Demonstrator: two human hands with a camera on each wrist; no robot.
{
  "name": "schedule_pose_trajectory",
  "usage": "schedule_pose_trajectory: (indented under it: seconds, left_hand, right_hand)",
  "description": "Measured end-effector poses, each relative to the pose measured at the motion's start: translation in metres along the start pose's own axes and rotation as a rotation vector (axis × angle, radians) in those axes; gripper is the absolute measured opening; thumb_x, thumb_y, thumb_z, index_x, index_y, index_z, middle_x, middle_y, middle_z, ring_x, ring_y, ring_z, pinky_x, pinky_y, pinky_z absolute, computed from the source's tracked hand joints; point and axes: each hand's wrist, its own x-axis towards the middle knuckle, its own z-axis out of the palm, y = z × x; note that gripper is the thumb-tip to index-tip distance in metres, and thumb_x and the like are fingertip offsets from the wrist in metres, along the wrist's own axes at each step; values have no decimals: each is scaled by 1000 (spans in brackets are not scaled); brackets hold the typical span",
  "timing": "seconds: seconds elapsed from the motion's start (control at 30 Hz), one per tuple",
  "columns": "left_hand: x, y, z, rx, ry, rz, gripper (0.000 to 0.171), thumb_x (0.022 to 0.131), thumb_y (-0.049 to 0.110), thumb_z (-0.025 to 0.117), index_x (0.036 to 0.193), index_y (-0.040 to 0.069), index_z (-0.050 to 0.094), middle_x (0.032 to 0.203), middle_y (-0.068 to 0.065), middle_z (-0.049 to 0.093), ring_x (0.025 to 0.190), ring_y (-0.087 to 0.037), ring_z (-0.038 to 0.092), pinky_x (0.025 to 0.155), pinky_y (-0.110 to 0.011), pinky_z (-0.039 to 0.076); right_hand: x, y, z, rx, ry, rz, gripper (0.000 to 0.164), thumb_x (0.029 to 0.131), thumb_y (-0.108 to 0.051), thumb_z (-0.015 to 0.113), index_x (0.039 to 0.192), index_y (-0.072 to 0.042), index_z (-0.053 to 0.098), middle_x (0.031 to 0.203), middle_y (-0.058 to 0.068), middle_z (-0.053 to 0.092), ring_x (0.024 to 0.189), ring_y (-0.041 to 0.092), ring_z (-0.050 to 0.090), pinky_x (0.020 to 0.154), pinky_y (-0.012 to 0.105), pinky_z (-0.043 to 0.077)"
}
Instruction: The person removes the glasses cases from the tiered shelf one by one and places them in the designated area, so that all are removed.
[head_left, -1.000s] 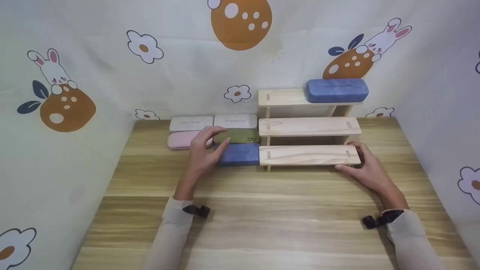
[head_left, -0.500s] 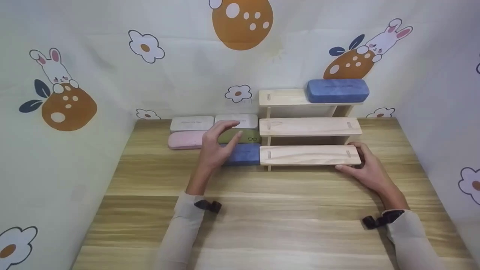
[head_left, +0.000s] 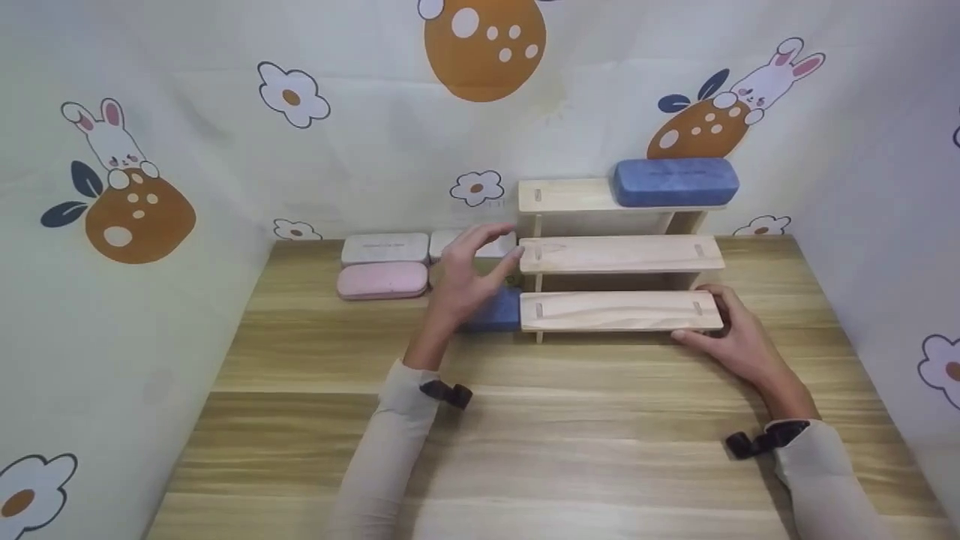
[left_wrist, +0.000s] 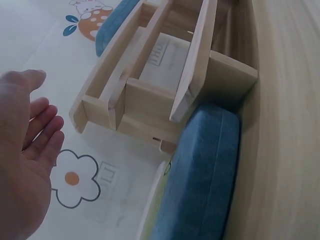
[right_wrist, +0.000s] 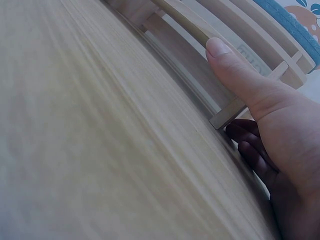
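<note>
A three-tier wooden display shelf (head_left: 619, 255) stands against the back wall. My right hand (head_left: 739, 337) grips the right end of its lowest board, thumb at the front edge; in the right wrist view the fingers curl by the end leg (right_wrist: 228, 113). My left hand (head_left: 465, 281) hovers over the glasses cases beside the shelf, thumb and fingers apart, thumb near the middle board's left end. Below it a blue glasses case (left_wrist: 200, 175) adjoins the shelf. Behind that, a green case (head_left: 487, 266) and a white case are partly hidden by the hand.
A pink glasses case (head_left: 382, 280) and another white case (head_left: 385, 247) sit left of my left hand. On the shelf's top board, at the right, rests a second blue case (head_left: 675, 182). Patterned cloth walls (head_left: 360, 165) enclose the wooden table (head_left: 570, 435) behind and at the sides.
My left hand has moved right and farther back across the cases, toward the shelf, uncovering the pink case. My right hand stays at the lowest board's end. Shelf and cases have not moved.
</note>
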Motion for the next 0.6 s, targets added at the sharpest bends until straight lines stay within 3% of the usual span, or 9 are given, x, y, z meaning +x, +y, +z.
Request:
schedule_pose_trajectory:
  seconds: [0.27, 0.5, 0.6]
  left_hand:
    - [20, 9, 16, -49, -7, 21, 39, 102, 25, 78, 133, 3, 72, 132, -11, 76, 126, -20, 71, 116, -27, 55]
    - [35, 14, 25, -25, -56, 10, 39, 103, 26, 76, 134, 3, 71, 132, -9, 74, 125, -19, 69, 116, -23, 54]
    - [42, 15, 30, -56, -60, 1, 38, 103, 26, 76, 134, 5, 71, 133, -9, 74, 126, -20, 69, 117, -23, 53]
  right_hand:
    - [-1, 1, -2, -29, -1, -2, 82, 85, -32, 96, 150, -13, 50, 132, 7, 69, 112, -3, 59, 101, 6, 38]
    - [-1, -1, 1, 2, 25, -35, 79, 84, -17, 96, 148, -7, 51, 129, 11, 69, 109, -6, 59, 96, 1, 39]
    - [-3, -10, 1, -1, 34, -42, 79, 84, -14, 95, 148, -3, 51, 129, 14, 69, 107, -9, 58, 96, -1, 37]
